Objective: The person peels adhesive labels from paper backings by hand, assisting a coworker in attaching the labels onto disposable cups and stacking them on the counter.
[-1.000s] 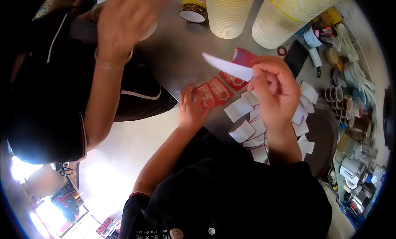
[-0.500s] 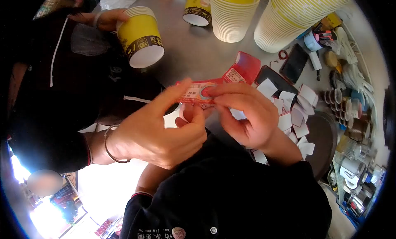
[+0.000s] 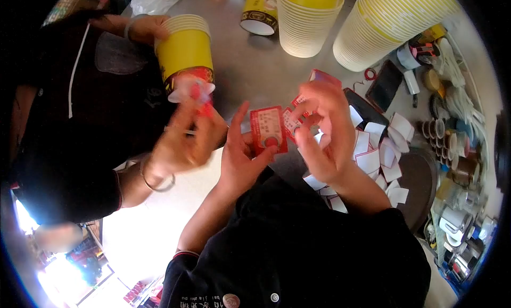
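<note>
My left hand (image 3: pixel 237 158) holds a red printed card (image 3: pixel 266 124) upright between thumb and fingers. To its right, my right hand (image 3: pixel 332 140) is raised with curved, parted fingers over red cards (image 3: pixel 294 119) on the table; nothing shows in its grip. Several white-backed papers (image 3: pixel 367 160) lie in a loose pile beside and behind my right wrist. At the left, a co-worker's hand (image 3: pixel 183 140), blurred, has a red and white label (image 3: pixel 196 90) at the mouth of a yellow cup stack (image 3: pixel 186 50). The co-worker's other hand (image 3: pixel 146 28) grips that stack.
Tall stacks of yellow cups (image 3: pixel 308 26) stand at the far side of the metal table (image 3: pixel 234 58), with a dark-banded cup (image 3: pixel 260 13) alongside. A black phone (image 3: pixel 385 85) lies to the right. Lidded small tubs (image 3: pixel 432 128) and utensils line the right edge.
The co-worker's hand has moved from between my hands to the cup stack, now with a label. My hands have separated; my left hand keeps a red card, and my right hand has moved slightly up.
</note>
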Available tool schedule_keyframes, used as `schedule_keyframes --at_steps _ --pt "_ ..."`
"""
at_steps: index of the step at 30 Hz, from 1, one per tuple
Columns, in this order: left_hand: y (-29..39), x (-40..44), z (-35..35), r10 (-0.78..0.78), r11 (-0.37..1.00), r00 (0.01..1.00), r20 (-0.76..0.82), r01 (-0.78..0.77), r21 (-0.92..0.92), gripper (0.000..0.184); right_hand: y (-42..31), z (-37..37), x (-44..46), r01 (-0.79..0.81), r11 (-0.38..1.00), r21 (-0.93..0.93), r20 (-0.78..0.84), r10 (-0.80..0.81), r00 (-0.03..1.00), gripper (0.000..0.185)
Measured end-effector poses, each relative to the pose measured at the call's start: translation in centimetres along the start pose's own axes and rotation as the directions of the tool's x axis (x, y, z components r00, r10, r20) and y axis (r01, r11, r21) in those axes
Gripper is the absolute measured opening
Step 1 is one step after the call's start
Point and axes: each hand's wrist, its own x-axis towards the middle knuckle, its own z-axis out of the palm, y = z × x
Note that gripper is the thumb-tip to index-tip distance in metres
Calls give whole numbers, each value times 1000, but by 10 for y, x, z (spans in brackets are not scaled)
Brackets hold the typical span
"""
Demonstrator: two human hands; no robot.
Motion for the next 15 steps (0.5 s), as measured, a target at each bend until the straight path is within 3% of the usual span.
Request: schedule_keyframes --at_steps 2,4,5,7,8,9,11,12,15 --pt "7 -3 1 -3 996 999 36 0 88 77 17 8 -14 -279 957 84 -123 288 950 52" --pt "17 -6 3 -35 968 995 98 9 252 62 24 13 -25 -637 709 301 192 609 769 52" --pt "18 -8 3 -43 967 994 96 17 255 62 24 12 -25 -642 703 305 195 614 765 52" --pt "19 -12 2 -71 997 996 51 68 47 57 20 10 -19 -660 598 455 257 621 740 46" --pt "21 -14 1 -101 991 994 47 105 -81 43 20 8 -16 -661 595 457 259 622 739 46" --pt "21 -14 -3 -105 991 993 45 108 -80 43 20 7 -13 -662 541 519 250 645 722 44" --pt "20 -15 -11 -224 905 963 151 263 -335 26 18 5 -10 -661 480 576 245 670 700 43" --pt "20 -16 -10 -191 904 972 139 229 -361 17 16 5 -9 -654 471 592 239 673 700 42" --pt "22 -16 -12 -186 891 971 147 230 -391 15 12 6 -7 -638 465 614 230 668 708 42"
